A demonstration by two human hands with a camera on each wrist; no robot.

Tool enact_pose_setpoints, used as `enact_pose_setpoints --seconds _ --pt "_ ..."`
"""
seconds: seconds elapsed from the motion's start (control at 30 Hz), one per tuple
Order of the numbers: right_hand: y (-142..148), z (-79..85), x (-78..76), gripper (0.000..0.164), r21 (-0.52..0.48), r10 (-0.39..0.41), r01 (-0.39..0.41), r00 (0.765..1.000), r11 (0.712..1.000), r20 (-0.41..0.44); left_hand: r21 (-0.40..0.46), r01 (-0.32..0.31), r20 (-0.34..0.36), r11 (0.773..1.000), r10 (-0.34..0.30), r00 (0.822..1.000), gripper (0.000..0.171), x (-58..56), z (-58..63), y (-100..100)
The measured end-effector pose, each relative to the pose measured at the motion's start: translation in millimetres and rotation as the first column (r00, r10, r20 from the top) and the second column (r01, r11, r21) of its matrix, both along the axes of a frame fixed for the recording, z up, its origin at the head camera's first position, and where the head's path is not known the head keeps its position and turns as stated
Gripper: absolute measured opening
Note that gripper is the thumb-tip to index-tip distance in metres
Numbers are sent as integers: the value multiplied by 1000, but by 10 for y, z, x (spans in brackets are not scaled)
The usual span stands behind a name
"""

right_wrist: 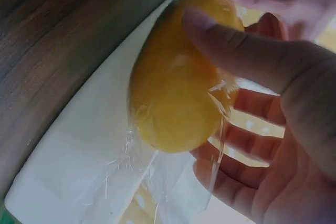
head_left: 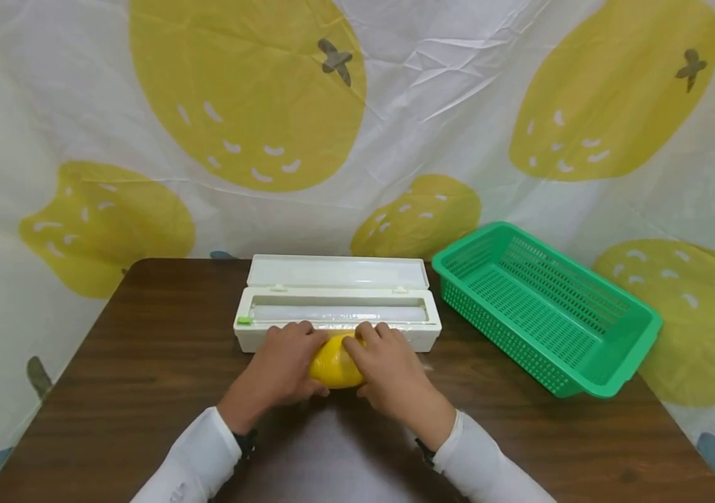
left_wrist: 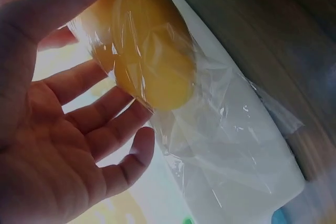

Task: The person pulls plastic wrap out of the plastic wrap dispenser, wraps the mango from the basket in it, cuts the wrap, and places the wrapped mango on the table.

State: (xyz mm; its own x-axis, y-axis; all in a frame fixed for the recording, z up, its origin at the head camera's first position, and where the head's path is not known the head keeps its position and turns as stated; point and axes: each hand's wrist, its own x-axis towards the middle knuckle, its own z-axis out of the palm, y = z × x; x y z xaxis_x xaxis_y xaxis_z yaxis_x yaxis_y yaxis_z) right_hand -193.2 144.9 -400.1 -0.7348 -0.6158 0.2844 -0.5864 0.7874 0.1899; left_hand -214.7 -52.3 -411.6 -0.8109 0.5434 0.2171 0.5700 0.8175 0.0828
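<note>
While one left hand point(head_left: 288, 365) held one yellow fruit point(head_left: 335, 365) in clear film point(left_wrist: 215, 108), thumb and spread fingers clamped on it, one right hand point(head_left: 393, 370) gripped its other end likewise. The fruit sat between the hands, before one white box point(head_left: 419, 340) with one raised lid point(head_left: 338, 271) and one roll point(head_left: 338, 312) inside; hands and fruit hid part of the box's front. To the right, one green basket point(head_left: 495, 330) stood angled on the table point(head_left: 168, 349). One fruit-print cloth point(head_left: 420, 133) hung behind.

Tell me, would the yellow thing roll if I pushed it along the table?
Probably: the yellow thing is rounded, though its longish shape might make it wobble. The shiny clear film around it may feel slippery. The film's loose, wrinkled part looks floppy and could drag.
</note>
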Motion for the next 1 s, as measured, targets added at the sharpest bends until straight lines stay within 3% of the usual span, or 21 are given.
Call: enact_pose_setpoints --seconds 0.13,0.3,0.5,0.7,1.0 --pt "-39 -57 -7 72 35 -11 15 994 999 -107 25 23 -16 999 -23 1000 72 -1 0 -1" --pt "-36 -80 -35 65 44 -7 14 990 999 -143 38 37 -45 999 -35 998 69 2 -19 2" --pt "13 -46 -83 58 -6 -6 6 998 1000 -59 34 25 -17 999 -24 1000 75 17 -26 -1" --pt "44 -24 -105 60 -16 -8 8 1000 1000 25 29 -17 25 999 16 1000 70 67 -13 12" --pt "48 -28 -127 61 15 -15 14 999 1000 50 -24 -35 -103 999 32 994 74 132 -14 84"
